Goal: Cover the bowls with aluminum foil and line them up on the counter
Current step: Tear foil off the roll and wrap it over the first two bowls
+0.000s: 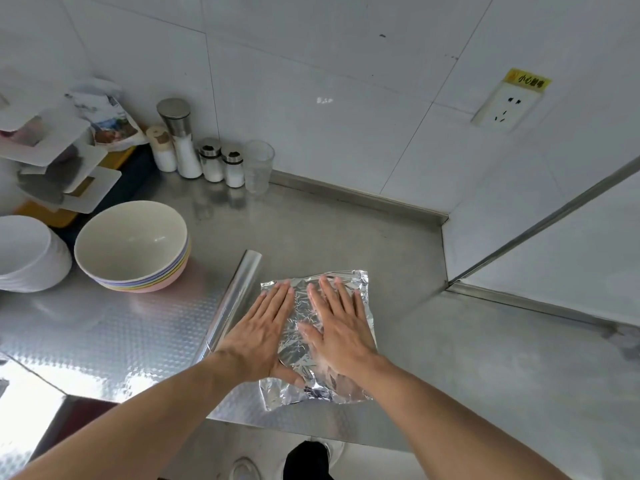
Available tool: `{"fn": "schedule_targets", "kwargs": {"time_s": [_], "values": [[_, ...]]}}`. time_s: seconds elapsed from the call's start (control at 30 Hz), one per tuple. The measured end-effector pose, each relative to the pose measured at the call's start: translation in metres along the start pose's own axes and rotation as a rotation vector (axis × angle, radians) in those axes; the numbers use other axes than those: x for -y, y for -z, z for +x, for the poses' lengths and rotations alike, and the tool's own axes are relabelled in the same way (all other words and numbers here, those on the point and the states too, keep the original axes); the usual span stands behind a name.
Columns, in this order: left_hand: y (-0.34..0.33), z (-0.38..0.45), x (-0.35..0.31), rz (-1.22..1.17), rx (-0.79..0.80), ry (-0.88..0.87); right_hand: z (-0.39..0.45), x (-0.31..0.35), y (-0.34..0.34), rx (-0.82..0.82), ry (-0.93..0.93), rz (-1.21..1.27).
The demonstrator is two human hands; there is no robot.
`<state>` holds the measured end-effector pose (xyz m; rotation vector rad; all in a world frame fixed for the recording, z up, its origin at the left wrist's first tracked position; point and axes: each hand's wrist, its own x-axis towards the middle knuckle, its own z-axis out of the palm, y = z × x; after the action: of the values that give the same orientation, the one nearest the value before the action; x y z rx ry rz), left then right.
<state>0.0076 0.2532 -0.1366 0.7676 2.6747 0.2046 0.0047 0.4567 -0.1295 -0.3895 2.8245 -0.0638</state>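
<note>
Foil sheet point(317, 336) flat on counter point(450, 358), both hands spread, pressing it: left point(258, 336), right point(337, 329).

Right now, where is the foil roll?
In the head view the foil roll lies on the steel counter, just left of the crumpled foil sheet that both hands press flat, right of the stacked bowls.

Two bare forearms with no sleeves; below, dark trousers point(306, 460) and pale shoes point(244, 469).
</note>
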Motion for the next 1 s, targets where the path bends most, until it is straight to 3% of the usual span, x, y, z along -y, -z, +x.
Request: {"fn": "schedule_targets", "kwargs": {"time_s": [0.37,0.67,0.83,1.0], "values": [[0.007,0.020,-0.004,0.020,-0.025,0.049,0.018,-0.002,0.011,-0.053,0.068,-0.122],[0.018,0.032,-0.006,-0.039,-0.018,0.026,0.021,-0.014,0.009,-0.073,-0.072,0.079],[0.023,0.031,-0.010,-0.009,-0.024,0.034,0.038,-0.011,0.025,-0.141,0.106,-0.094],[0.020,0.032,-0.011,-0.002,-0.040,0.040,0.055,-0.014,0.021,-0.199,0.114,0.189]]}}
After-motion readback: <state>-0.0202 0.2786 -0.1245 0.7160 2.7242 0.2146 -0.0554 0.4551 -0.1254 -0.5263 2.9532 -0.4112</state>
